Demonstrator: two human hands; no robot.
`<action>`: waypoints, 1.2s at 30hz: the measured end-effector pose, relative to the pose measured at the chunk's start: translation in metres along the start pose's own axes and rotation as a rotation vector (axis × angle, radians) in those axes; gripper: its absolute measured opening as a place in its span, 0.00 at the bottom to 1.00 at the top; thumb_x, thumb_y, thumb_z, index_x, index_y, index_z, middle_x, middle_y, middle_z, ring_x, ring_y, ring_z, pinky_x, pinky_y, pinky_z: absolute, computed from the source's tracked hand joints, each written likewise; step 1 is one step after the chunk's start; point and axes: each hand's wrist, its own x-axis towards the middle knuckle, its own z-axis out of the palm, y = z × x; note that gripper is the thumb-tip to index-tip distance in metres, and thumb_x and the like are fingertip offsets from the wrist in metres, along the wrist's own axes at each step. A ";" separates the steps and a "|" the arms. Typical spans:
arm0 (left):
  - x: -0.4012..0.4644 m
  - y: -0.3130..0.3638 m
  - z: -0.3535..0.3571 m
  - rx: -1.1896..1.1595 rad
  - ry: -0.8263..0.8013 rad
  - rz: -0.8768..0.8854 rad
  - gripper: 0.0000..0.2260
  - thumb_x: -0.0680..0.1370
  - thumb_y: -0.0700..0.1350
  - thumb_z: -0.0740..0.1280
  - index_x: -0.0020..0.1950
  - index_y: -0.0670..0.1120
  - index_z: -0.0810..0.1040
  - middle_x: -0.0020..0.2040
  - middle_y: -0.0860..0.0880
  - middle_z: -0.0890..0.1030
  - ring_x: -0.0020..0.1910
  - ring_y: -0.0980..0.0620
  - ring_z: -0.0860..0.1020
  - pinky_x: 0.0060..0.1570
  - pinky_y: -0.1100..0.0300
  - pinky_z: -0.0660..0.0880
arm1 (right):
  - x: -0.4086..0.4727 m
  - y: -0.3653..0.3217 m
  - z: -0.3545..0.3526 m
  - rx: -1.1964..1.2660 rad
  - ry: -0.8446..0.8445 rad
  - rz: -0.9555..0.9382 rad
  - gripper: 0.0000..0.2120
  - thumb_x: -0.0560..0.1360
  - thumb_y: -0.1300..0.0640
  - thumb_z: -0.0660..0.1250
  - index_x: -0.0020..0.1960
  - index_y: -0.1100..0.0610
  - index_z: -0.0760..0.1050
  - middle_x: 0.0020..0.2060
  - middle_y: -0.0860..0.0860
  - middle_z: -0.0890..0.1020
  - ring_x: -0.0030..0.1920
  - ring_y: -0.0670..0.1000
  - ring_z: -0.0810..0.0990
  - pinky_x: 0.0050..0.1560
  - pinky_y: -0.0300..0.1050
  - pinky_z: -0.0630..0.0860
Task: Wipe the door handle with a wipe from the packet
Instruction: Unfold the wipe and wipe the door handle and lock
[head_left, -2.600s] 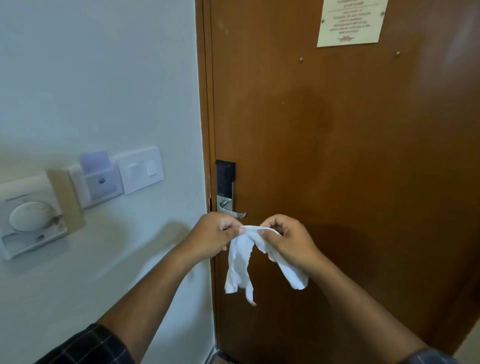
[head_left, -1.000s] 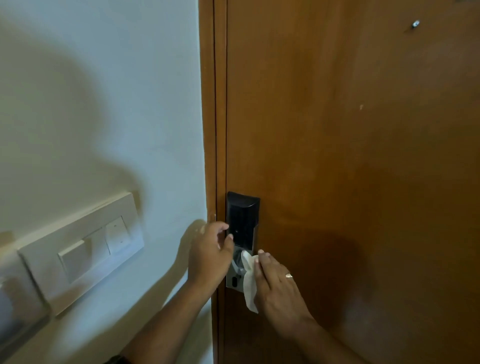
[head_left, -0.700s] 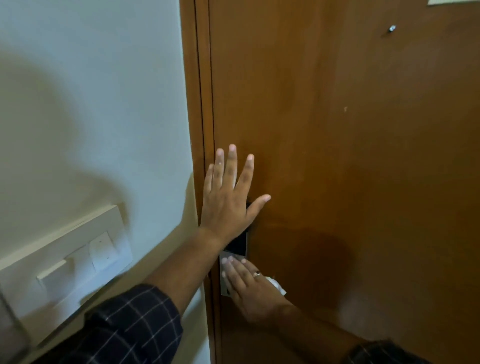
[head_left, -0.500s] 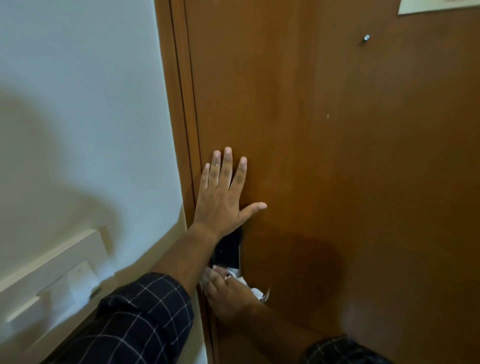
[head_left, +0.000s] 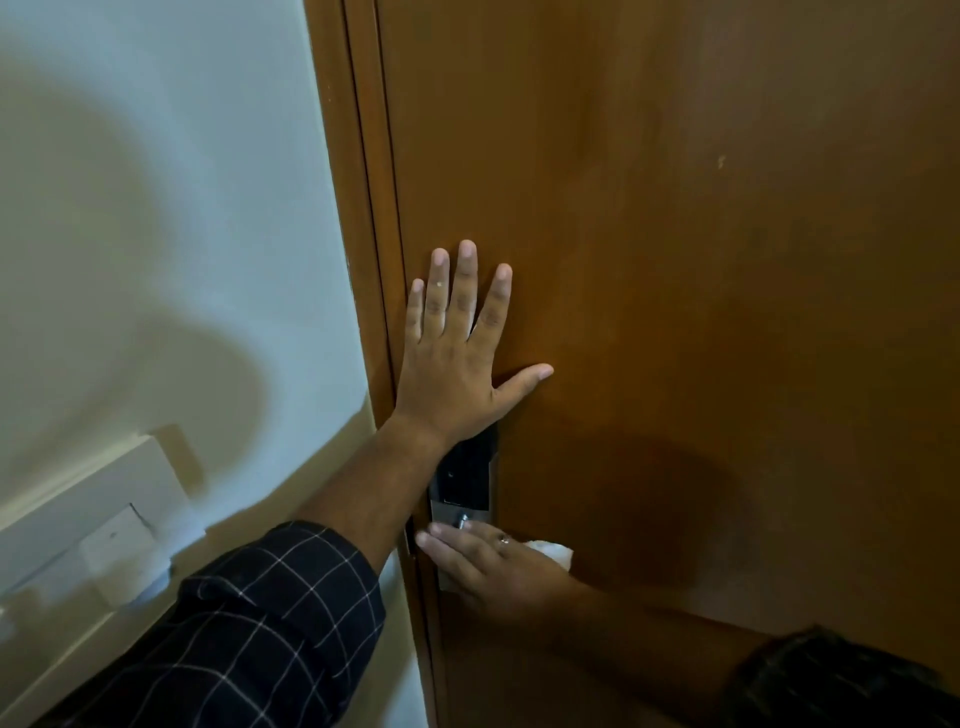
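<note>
Head view, looking down at a brown wooden door (head_left: 701, 260) with its frame (head_left: 363, 208) on the left and a pale wall (head_left: 156, 208) past that.

Left hand (head_left: 457, 364) flat on the door, fingers spread wide and straight, thumb out to the right, gripping nothing. Palm pressed just above the lock plate (head_left: 465, 483), wrist crossing over its top. Dark checked sleeve (head_left: 249, 623) pushed up on the left arm.

Lock plate black on top, silver at the bottom, with a small silver knob (head_left: 462, 519) low down.

Right hand (head_left: 493, 566) right under the plate, laid over the spot of the door handle, fingers stretched toward the door edge, a ring (head_left: 504, 540) on one finger. Handle itself hidden under this hand. White wipe (head_left: 553, 551) peeking out from under the right hand on its right side, bunched against the door. Probably pressed between palm and handle, though too hidden to be sure. Dark cuff (head_left: 831, 680) at the bottom right.

White switch panel (head_left: 104, 535) on the wall at the lower left, in shadow.
</note>
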 end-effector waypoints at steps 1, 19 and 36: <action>0.001 0.000 0.000 0.001 0.002 -0.002 0.43 0.74 0.73 0.55 0.80 0.49 0.49 0.80 0.39 0.52 0.80 0.40 0.46 0.77 0.41 0.43 | 0.022 -0.006 -0.005 0.002 -0.034 0.054 0.22 0.79 0.52 0.59 0.71 0.60 0.70 0.73 0.56 0.69 0.73 0.56 0.65 0.71 0.51 0.65; 0.001 0.003 -0.003 -0.004 -0.034 -0.011 0.42 0.75 0.72 0.55 0.79 0.47 0.51 0.80 0.37 0.54 0.79 0.36 0.49 0.76 0.37 0.46 | -0.056 0.027 -0.006 0.083 0.071 -0.041 0.22 0.84 0.60 0.53 0.76 0.66 0.56 0.75 0.67 0.59 0.75 0.65 0.58 0.69 0.60 0.67; 0.000 0.001 -0.001 -0.017 -0.027 0.001 0.43 0.75 0.72 0.56 0.80 0.47 0.48 0.80 0.37 0.53 0.79 0.37 0.48 0.76 0.38 0.44 | 0.003 0.007 -0.026 0.411 -0.251 0.209 0.26 0.82 0.54 0.48 0.78 0.60 0.48 0.77 0.62 0.58 0.75 0.61 0.59 0.72 0.58 0.61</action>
